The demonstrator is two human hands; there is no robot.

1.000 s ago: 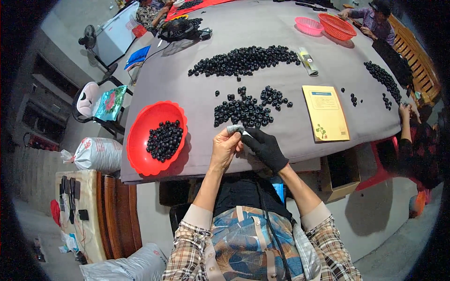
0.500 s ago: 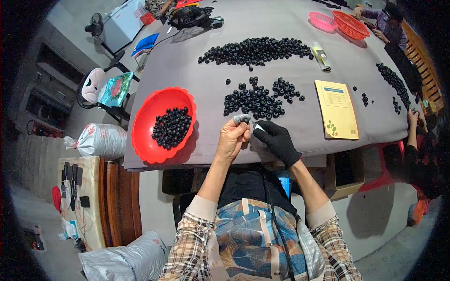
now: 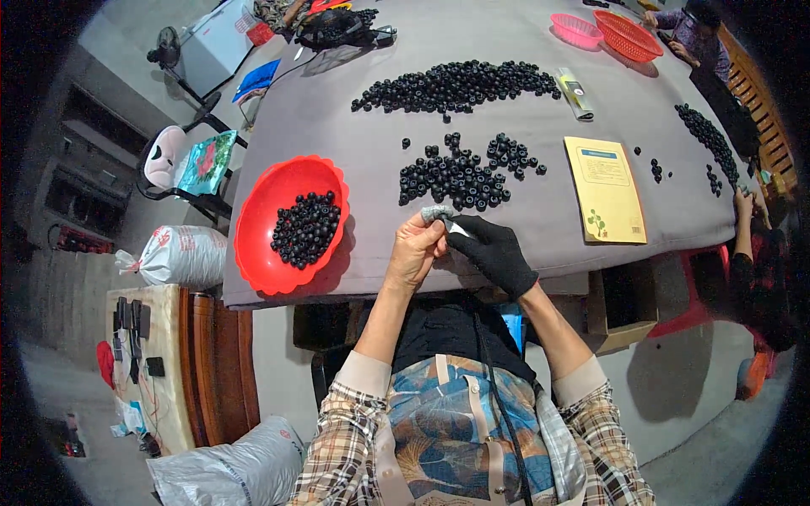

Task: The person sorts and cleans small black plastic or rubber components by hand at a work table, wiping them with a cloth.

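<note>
At the near edge of the table, my left hand (image 3: pixel 413 255) is bare, with a grey wrap (image 3: pixel 436 212) round a fingertip. Its thumb and forefinger pinch together; what lies between them is hidden. My right hand (image 3: pixel 496 257), in a black glove, closes on a small white pointed piece (image 3: pixel 459 229) that reaches toward the left fingertips. Just beyond both hands lies a loose pile of small round black pieces with holes (image 3: pixel 460 181). To the left, a red scalloped bowl (image 3: pixel 255 228) contains more of these pieces.
A longer heap of black pieces (image 3: pixel 456 87) stretches behind, beside a tube (image 3: pixel 575 94). A yellow booklet (image 3: pixel 605 190) lies to the right. Pink (image 3: pixel 576 32) and red baskets (image 3: pixel 629 36) stand far right. Other people sit along the right side, near another black heap (image 3: pixel 709 139).
My right hand has moved left, bringing the white piece up against my left fingertips. My left hand stays nearly in place. The view has shifted slightly.
</note>
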